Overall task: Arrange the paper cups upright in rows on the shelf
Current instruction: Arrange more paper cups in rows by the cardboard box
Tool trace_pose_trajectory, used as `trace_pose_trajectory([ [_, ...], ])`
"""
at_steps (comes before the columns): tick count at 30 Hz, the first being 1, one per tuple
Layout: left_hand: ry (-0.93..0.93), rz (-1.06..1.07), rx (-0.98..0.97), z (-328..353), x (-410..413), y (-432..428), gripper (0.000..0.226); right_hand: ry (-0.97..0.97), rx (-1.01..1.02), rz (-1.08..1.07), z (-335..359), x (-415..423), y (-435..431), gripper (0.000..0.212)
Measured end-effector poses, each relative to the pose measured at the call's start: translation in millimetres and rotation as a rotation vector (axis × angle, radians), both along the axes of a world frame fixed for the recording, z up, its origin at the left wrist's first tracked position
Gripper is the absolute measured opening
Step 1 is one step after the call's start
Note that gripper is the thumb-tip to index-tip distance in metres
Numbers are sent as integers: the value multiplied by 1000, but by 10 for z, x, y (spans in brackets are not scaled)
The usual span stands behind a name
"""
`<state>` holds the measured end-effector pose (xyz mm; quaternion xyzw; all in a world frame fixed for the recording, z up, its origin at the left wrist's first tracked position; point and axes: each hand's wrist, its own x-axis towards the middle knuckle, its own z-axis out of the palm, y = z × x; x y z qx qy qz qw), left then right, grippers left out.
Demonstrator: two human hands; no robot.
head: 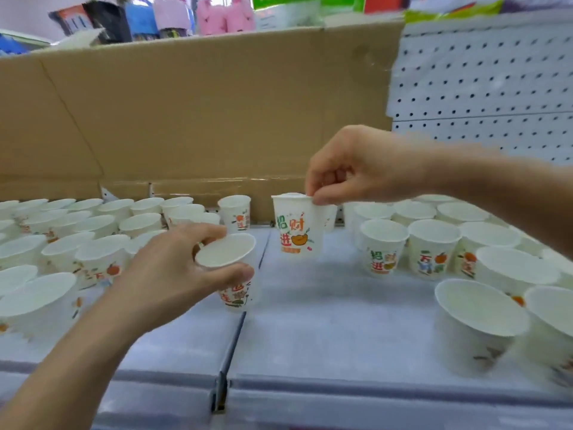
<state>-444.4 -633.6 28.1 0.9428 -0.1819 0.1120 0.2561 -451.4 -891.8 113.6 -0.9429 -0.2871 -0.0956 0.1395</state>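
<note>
White printed paper cup (297, 226), upright, marked 招财进: right hand (356, 167) pinches rim; left hand (167, 274) grips second printed cup (228, 257), mouth up, at seven o'clock

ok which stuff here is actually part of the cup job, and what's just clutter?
Job: left hand gripping a paper cup; right hand pinching a second cup by its rim; left cup rows; right cup rows; shelf.
Clutter: cardboard; pegboard; pink soft toys.
</note>
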Motion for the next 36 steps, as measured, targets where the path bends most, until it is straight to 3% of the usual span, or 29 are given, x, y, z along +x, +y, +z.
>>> trace_pose_trajectory([
  [4,23,-168,-90,-6,57,-625,90,87,-50,-139,-22,-382,-610,9],
  [13,45,-286,29,-220,26,-1529,80,136,-195,-295,-310,-722,-1209,7],
  [21,81,-283,24,-263,-57,-1660,86,152,-402,-279,-427,-714,-1319,8],
  [27,141,-303,-59,-228,-138,-1661,87,188,-387,-242,-464,-703,-1391,9],
  [36,128,-248,-19,-198,-176,-1687,84,159,-365,-207,-490,-730,-1467,8],
])
